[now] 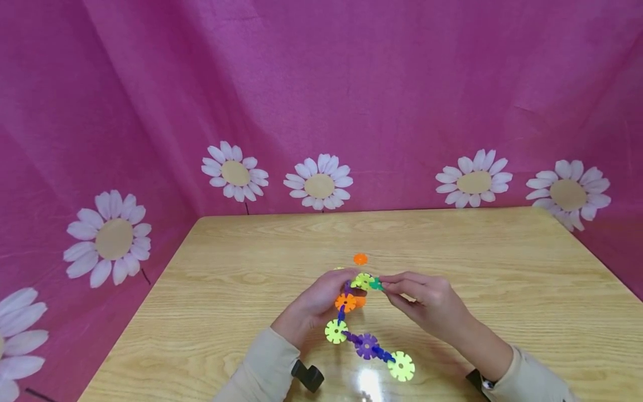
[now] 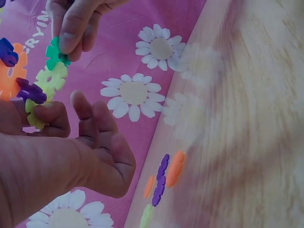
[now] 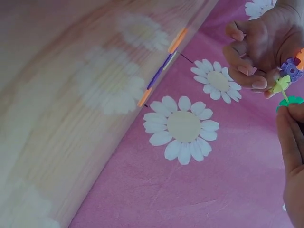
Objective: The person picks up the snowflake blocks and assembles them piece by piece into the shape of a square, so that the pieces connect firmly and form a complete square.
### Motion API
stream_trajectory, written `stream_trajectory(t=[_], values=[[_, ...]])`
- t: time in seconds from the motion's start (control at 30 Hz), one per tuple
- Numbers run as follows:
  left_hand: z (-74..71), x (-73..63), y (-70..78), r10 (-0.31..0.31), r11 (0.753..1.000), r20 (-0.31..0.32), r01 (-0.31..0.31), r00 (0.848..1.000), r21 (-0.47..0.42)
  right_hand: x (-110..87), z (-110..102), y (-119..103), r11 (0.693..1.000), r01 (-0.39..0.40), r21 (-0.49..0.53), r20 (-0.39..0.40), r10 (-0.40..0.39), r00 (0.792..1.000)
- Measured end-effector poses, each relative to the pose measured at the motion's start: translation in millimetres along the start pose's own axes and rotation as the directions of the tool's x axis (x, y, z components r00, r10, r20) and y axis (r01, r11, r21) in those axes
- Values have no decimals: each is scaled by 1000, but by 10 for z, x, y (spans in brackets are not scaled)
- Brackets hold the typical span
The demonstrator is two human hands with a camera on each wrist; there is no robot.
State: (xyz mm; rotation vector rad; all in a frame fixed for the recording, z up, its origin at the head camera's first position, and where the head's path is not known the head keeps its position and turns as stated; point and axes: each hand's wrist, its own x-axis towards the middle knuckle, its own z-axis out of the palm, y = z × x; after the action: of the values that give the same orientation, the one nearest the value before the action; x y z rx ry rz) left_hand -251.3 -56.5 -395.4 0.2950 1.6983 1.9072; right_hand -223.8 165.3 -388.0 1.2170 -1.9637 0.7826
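Note:
A chain of plastic snowflake discs [image 1: 366, 345] hangs above the wooden table [image 1: 251, 262], with yellow-green, purple and orange pieces. My left hand [image 1: 351, 287] holds its upper end, fingers pinching the yellow-green top disc [image 2: 47, 83] beside an orange disc [image 1: 345, 302]. My right hand [image 1: 385, 286] pinches a small green disc [image 1: 375, 285] between thumb and forefinger, against the edge of that top disc. The left wrist view shows the green disc [image 2: 53, 54] touching the yellow-green one. From the right wrist, the green disc [image 3: 290, 100] sits just under the yellow disc [image 3: 281, 84].
One loose orange disc [image 1: 360, 258] lies on the table beyond the hands. More loose orange and purple discs [image 2: 164, 178] show edge-on in the wrist views. A pink cloth with white daisies [image 1: 319, 184] surrounds the table.

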Motion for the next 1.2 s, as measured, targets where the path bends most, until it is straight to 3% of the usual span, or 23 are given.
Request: stream_trajectory(t=[0.23,0.43,0.63,0.83,0.97,1.2], values=[[-14,4,0,-9,1000,-16,9,1000,5,17,-25,40,992,-78,100,-6,79,997],[-24,6,-17,-5,998,27,3,1000,65,-3,-28,68,967,-153,204,18,153,988],[-25,2,1,26,997,61,-30,998,67,-36,-41,86,933,-247,262,62,239,969],[-43,-3,12,115,983,1,-114,993,144,-59,-39,108,915,-287,285,69,279,958],[-53,-1,21,128,978,-25,-122,991,168,-76,-37,121,905,-297,304,73,289,955],[-63,-1,30,134,972,-71,-117,988,201,-62,-2,118,916,-284,284,67,276,959]])
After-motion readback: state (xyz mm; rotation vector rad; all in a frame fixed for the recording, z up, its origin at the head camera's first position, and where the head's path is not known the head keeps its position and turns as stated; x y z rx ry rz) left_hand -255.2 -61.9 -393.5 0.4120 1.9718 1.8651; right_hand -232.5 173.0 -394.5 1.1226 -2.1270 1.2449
